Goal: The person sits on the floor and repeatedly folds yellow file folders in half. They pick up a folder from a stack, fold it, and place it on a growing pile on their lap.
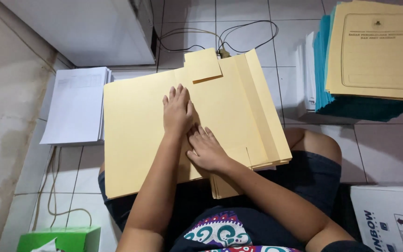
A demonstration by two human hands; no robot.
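- Here, the left hand (177, 112) lies flat, fingers spread, gripping nothing, on an unfolded pale yellow card folder (136, 135) at frame centre, across the person's lap.
- The right hand (207, 150), just below, presses open-palmed on the same folder.
- A white paper stack (76, 105) sits left; teal and yellow folder piles (374, 56) fill the upper right.

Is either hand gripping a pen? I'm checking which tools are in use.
No, the left hand and right hand both lie flat, empty, on the yellow folder.
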